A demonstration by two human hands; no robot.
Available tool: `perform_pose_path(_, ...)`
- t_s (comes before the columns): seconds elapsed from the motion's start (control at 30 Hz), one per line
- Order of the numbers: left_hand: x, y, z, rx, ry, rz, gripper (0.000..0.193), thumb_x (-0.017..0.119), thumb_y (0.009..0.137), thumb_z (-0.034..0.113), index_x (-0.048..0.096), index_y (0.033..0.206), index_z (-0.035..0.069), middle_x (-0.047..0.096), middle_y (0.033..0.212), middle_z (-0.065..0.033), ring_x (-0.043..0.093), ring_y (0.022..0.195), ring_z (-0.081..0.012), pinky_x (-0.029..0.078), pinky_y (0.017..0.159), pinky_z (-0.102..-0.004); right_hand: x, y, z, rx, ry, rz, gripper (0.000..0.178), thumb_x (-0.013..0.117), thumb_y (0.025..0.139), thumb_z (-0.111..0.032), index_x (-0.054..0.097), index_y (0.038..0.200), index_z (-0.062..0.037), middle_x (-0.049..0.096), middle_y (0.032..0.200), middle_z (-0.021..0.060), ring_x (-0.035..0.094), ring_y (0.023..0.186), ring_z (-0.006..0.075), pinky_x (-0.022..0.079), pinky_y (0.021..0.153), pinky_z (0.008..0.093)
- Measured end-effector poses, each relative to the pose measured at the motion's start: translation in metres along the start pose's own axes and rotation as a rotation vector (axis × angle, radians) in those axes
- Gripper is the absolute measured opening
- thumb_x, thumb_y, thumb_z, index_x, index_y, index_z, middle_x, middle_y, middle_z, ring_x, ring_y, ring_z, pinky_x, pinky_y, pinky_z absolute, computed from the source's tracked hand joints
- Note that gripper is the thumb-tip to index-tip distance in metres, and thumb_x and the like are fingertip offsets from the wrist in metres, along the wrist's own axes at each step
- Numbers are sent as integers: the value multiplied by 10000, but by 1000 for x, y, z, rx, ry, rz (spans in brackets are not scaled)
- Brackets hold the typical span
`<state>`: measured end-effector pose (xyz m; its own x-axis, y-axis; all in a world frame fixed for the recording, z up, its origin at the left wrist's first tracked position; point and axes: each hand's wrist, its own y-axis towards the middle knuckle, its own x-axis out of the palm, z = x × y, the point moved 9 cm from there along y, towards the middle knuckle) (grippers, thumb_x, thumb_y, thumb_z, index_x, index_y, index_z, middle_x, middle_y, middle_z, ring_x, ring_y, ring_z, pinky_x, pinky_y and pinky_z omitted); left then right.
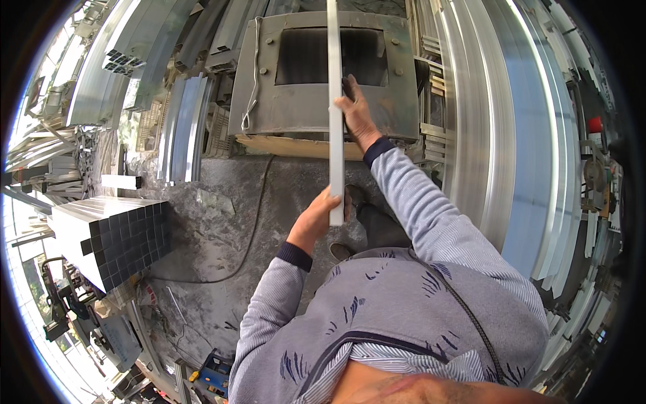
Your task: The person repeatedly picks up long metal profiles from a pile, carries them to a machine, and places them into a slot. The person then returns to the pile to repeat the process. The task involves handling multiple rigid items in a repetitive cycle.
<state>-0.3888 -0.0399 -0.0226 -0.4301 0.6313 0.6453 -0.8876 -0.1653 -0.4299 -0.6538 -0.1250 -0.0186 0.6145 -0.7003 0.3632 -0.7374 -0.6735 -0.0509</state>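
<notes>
1. Nearest me, at 6 o'clock, my grey striped top (pixel 404 316) fills the lower frame; both sleeves run upward from it.
2. My left hand (pixel 316 219) is closed around the near end of a long pale metal bar (pixel 335 101), probably to steer that end.
3. My right hand (pixel 356 114) clasps the same bar farther along, toward 12 o'clock; two spaced holds seem to keep it straight and level.
4. The bar runs from the frame's centre to 12 o'clock, over a dark metal machine housing (pixel 309 101) with a rectangular opening.
5. At 9 o'clock, a stack of square tubes (pixel 114 236) rests on the dusty floor (pixel 222 222).
6. At 3 o'clock, long aluminium profiles (pixel 511 135) lean in bundles.
</notes>
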Motion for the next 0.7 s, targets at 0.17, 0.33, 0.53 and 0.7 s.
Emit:
perform_pose_path(0.17,-6,94,86,-13,943,483,806,860,781,431,575,1293,-122,758,1144,-267,771,1054,-359,611,905,-431,-38,101,-72,-282,-1003,228,949,696,928,-383,356,1691,68,417,1683,309,389,1569,451,372,1294,497)
perform_pose_path(0.33,37,108,116,-13,1338,644,788,898,732,406,529,1219,-92,766,1124,-349,766,1079,-504,616,991,-523,-8,111,-53,-155,-1730,-97,1023,737,843,-541,416,1717,-118,335,1758,197,186,1681,407,275,1327,581)
perform_pose_path(0.53,30,60,68,-85,1314,680,839,926,751,418,485,1256,-86,766,1107,-352,768,1071,-512,618,972,-537,8,39,-42,-352,-1656,-118,951,760,824,-465,491,1645,-68,359,1743,243,238,1659,422,286,1316,553)
perform_pose_path(0.7,14,-7,3,-67,1317,692,814,929,764,413,458,1218,-71,758,1088,-368,766,1039,-529,622,934,-556,19,-56,-21,-356,-1603,-121,960,760,816,-412,456,1648,-43,324,1743,243,204,1665,429,276,1315,583)
